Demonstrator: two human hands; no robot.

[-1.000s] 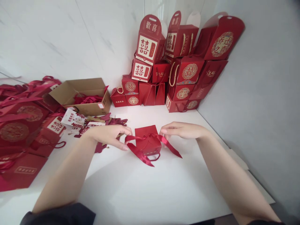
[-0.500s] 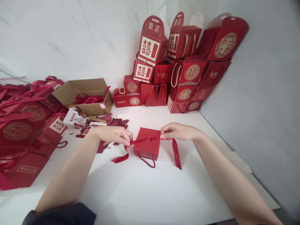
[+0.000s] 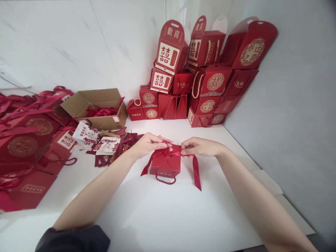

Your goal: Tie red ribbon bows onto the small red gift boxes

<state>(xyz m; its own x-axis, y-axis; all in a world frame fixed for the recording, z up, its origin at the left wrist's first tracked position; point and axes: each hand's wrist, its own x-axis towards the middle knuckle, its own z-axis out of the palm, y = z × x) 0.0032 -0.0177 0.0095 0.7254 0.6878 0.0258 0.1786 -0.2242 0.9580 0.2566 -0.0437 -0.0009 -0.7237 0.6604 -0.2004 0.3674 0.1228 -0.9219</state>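
Observation:
A small red gift box (image 3: 166,168) stands on the white table, its cord handle (image 3: 166,182) hanging at the near side. A red ribbon (image 3: 196,175) crosses the top of the box, with one tail drooping on each side. Over the box's top left, my left hand (image 3: 153,144) is closed, pinching the ribbon close to the middle of the lid. At the box's right edge my right hand (image 3: 196,146) pinches the ribbon's other side between thumb and fingers. The ribbon's crossing point is partly hidden by my left fingers.
Printed cards (image 3: 107,145) and dark red tags lie left of the box, before an open cardboard box (image 3: 97,121) holding red ribbon. Ribboned red boxes (image 3: 28,147) crowd the far left. Stacked red gift boxes (image 3: 210,80) stand along the back, beside the grey wall (image 3: 294,105).
My left hand has moved right and inward, from out beside the box to above its lid, bringing the ribbon with it. My right hand stays almost where it was, still pinching.

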